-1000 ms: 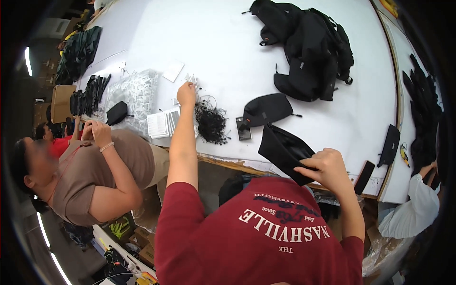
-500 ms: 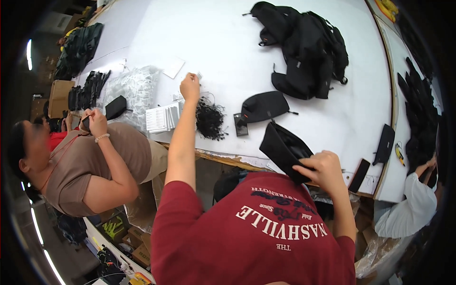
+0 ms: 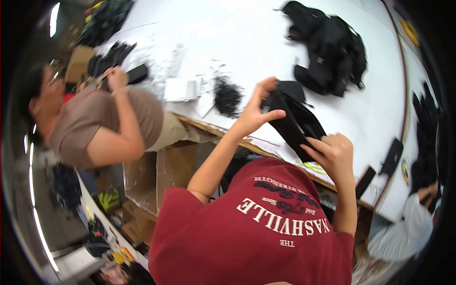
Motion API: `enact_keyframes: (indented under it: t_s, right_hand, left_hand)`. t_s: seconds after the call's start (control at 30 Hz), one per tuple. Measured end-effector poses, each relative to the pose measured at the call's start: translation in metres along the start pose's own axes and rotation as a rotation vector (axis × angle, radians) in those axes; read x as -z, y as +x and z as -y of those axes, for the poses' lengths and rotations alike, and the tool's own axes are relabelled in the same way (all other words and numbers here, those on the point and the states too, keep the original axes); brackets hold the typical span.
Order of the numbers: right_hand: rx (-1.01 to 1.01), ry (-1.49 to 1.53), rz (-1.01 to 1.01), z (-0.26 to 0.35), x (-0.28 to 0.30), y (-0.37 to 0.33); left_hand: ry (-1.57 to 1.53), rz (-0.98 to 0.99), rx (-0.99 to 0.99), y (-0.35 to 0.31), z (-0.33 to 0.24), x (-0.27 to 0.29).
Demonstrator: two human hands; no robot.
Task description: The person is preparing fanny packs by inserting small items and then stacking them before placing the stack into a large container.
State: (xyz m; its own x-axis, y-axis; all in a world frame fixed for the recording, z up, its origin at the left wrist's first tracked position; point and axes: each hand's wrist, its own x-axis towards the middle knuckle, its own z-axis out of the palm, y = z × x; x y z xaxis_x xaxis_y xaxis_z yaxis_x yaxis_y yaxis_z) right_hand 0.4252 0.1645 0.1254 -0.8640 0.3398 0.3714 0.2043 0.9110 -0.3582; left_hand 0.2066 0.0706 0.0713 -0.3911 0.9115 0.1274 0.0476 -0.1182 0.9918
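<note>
A long black zip pouch (image 3: 290, 124) is held up at the table's front edge, its mouth gaping. My right hand (image 3: 333, 153) grips the near right end, with the fingers over the rim. At the far left end my left hand (image 3: 259, 108) has its thumb on one side and its fingers at the top, clasping the pouch; whether it also has something small in it cannot be made out. Just behind lies another black pouch (image 3: 290, 90), partly hidden. Left of it are a heap of small black tags or cords (image 3: 227, 96) and a stack of white cards (image 3: 181, 90).
Black bags (image 3: 335, 52) lie piled at the back of the white table (image 3: 228, 33). A person in a brown shirt (image 3: 107, 118) works on my left, near a clear plastic bag (image 3: 164, 57). At far right sits a person in a pale shirt (image 3: 403, 237). Black pouches (image 3: 392, 156) lie nearby.
My left hand has come back from over the table, near the white cards, to the left end of the pouch. My right hand still holds the pouch. The view has shifted.
</note>
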Motion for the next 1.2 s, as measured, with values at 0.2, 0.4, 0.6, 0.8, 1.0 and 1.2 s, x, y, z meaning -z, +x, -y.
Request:
enact_keyframes:
  t_s: [0.2, 0.4, 0.6, 0.8, 1.0, 1.2]
  right_hand:
    - [-0.061, 0.175, -0.272, 0.02, 0.002, 0.0]
    - [-0.52, 0.643, -0.561, 0.025, -0.011, -0.013]
    - [-0.355, 0.881, -0.344, 0.012, 0.005, -0.026]
    - [-0.093, 0.544, -0.188, 0.013, 0.036, 0.035]
    - [-0.132, 0.367, -0.103, 0.01, 0.039, 0.033]
    - [-0.054, 0.425, -0.055, 0.015, 0.033, 0.02]
  left_hand:
    - [-0.583, 0.0, 0.213, -0.021, 0.004, 0.019]
    - [-0.724, -0.174, 0.051, -0.027, -0.028, 0.025]
    - [-0.667, -0.087, 0.203, -0.016, -0.03, 0.014]
    - [-0.61, 0.371, 0.39, -0.007, -0.044, -0.025]
    - [-0.59, 0.328, 0.413, -0.009, -0.044, -0.03]
    - [-0.629, 0.256, 0.378, -0.005, -0.028, -0.027]
